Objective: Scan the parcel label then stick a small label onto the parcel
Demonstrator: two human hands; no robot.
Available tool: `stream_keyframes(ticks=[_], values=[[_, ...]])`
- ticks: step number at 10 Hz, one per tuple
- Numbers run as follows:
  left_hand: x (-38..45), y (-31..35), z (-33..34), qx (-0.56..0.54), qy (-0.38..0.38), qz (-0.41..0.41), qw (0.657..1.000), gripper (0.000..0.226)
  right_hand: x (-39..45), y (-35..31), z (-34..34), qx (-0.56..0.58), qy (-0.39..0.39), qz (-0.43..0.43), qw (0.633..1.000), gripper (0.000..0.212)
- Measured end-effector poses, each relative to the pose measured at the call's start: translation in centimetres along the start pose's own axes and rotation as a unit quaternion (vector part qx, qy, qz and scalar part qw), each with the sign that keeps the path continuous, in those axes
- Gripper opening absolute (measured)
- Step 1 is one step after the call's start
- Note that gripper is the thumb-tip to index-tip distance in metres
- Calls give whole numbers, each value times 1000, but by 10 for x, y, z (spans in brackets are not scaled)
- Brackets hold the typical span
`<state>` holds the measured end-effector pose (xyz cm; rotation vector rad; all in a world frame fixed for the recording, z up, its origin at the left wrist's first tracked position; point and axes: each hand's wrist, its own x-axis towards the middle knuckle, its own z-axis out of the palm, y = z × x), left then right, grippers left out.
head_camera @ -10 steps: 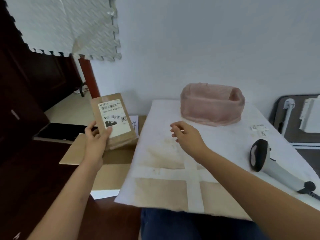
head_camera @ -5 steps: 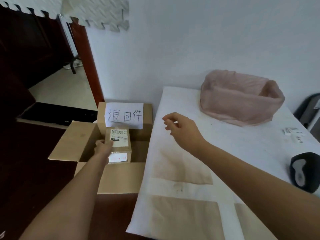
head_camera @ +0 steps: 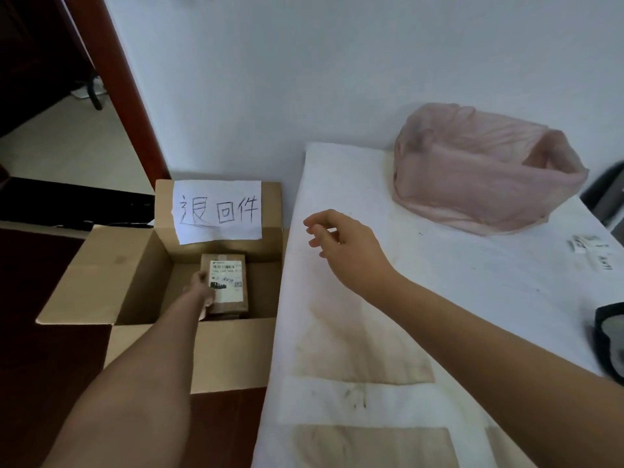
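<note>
A small brown parcel (head_camera: 227, 285) with a white shipping label lies deep inside an open cardboard box (head_camera: 135, 271) on the floor, left of the table. My left hand (head_camera: 202, 288) reaches down into the box and grips the parcel's left edge. Over the white table's (head_camera: 439, 298) left part my right hand (head_camera: 344, 248) hovers, fingers loosely curled and apart, holding nothing. The dark head of the barcode scanner (head_camera: 611, 342) shows at the right edge. Small white labels (head_camera: 594, 248) lie on the table at the far right.
A pink plastic bag (head_camera: 486, 170) sits at the back of the table against the wall. A handwritten paper sign (head_camera: 217, 211) is stuck on the box's rear flap. A red-brown door frame (head_camera: 111, 79) stands left of the box.
My left hand carried the parcel from up beside the table down into the cardboard box. My view swung left and down. My right hand stayed hovering over the table.
</note>
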<state>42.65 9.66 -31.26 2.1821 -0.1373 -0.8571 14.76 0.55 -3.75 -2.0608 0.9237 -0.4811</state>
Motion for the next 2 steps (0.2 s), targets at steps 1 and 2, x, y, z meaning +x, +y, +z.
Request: stream_keyframes(ticks=[1,2], values=[[-1,4,-2,45,-15,-23,999,68,-1,0,-1,3,1,6,1000,26],[-5,12,-5,116,-5,-46,992,61,-4,-3,-8,21,21,9,1000,26]])
